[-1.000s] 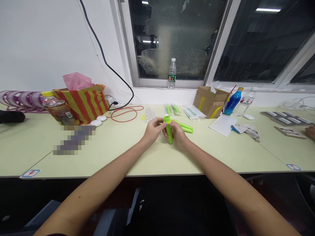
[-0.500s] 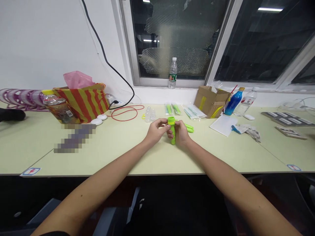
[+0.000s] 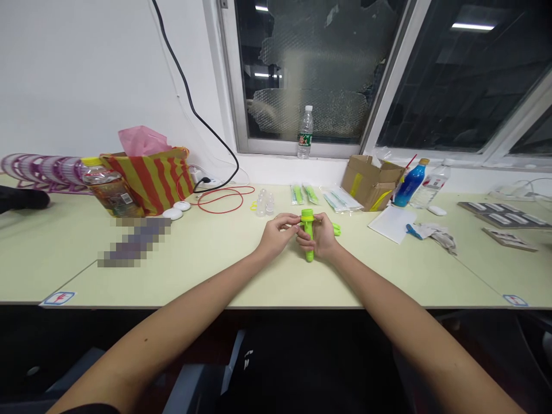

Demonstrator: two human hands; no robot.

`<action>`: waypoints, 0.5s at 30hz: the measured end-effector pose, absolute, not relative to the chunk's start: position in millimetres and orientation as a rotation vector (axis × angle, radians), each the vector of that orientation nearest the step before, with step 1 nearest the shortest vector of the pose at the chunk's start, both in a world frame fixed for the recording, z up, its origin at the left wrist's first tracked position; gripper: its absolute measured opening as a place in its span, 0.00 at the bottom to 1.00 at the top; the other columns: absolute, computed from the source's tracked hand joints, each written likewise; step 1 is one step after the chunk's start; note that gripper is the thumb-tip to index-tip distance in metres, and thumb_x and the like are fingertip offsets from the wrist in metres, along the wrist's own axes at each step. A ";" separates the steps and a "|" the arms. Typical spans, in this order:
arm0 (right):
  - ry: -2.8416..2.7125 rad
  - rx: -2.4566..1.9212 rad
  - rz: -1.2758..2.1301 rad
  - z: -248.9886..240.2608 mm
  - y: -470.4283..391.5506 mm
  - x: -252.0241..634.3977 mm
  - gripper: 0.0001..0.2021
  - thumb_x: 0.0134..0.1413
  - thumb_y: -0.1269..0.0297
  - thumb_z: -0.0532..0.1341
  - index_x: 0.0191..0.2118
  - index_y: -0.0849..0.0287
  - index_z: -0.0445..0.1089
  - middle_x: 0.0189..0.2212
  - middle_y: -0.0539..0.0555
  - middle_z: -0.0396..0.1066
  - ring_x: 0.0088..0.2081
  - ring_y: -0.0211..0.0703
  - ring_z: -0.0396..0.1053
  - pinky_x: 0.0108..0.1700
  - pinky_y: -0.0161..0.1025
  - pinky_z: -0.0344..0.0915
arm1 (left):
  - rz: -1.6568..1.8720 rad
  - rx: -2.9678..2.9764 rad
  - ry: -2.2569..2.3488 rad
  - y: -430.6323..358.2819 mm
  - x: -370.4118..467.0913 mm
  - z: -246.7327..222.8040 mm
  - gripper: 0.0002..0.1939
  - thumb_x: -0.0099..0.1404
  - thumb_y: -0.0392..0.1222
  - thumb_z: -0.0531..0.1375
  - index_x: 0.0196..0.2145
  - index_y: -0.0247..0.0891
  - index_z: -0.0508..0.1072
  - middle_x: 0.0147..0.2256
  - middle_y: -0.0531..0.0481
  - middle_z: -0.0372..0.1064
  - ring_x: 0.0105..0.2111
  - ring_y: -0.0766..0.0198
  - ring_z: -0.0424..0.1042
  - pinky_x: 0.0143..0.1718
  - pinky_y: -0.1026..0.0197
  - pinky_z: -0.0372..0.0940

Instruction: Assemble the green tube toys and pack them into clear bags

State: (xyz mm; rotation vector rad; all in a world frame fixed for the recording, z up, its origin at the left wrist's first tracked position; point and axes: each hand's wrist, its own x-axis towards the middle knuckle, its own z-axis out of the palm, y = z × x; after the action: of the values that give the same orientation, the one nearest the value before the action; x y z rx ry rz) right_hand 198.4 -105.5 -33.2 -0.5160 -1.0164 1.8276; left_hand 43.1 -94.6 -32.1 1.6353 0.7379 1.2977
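Two bare hands meet over the desk (image 3: 190,244) at a green threaded tube (image 3: 307,216), which stands nearly upright between them with its ridged end up. The right hand (image 3: 324,234) has its grip closed around the tube's body, its fingers wrapped across the front. The left hand (image 3: 276,234) has its fingertips at the collar just below the threads; whether its own grip is clenched on the tube or only touching it, I cannot tell.

Just behind the right hand lie more green pieces (image 3: 337,229), partly hidden by it. Farther back are some small clear plastic containers (image 3: 265,204), two clear packets with green contents (image 3: 304,194) and flat clear packets (image 3: 340,199) beside an open cardboard box (image 3: 366,183). To the right of the box stand a blue bottle (image 3: 409,184) and a clear bottle (image 3: 432,185), both tilted in the view, with a white sheet (image 3: 392,223) and a crumpled glove (image 3: 439,233) nearer the front. On the left are a looped red cable (image 3: 222,211), a red-and-yellow striped bag (image 3: 157,181) and a yellow-capped bottle (image 3: 112,192). A green-labelled water bottle (image 3: 305,137) stands on the windowsill.
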 end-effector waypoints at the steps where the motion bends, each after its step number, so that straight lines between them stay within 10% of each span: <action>1: -1.019 -0.502 1.877 -33.8 -104.2 201.4 0.17 0.51 0.48 0.48 0.33 0.57 0.62 0.15 0.46 0.55 0.14 0.35 0.43 0.15 0.32 0.43 | 1.308 1.688 0.748 -95.5 43.2 -32.6 0.10 0.57 0.41 0.65 0.37 0.37 0.79 0.47 0.42 0.71 0.46 0.57 0.72 0.50 0.53 0.64; 15: -1.070 -0.582 1.603 -23.6 -100.8 211.3 0.17 0.56 0.45 0.56 0.36 0.55 0.65 0.15 0.42 0.49 0.16 0.35 0.47 0.20 0.34 0.52 | 1.620 2.297 1.441 -25.2 -29.9 -33.9 0.14 0.63 0.36 0.55 0.47 0.37 0.69 0.45 0.40 0.68 0.50 0.51 0.63 0.56 0.48 0.57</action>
State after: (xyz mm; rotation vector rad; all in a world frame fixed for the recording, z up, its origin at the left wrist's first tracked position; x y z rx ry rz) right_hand 211.3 -100.8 -23.6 -0.5824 -1.0700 1.6034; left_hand -29.9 -25.2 -33.9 2.2967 1.4415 1.6205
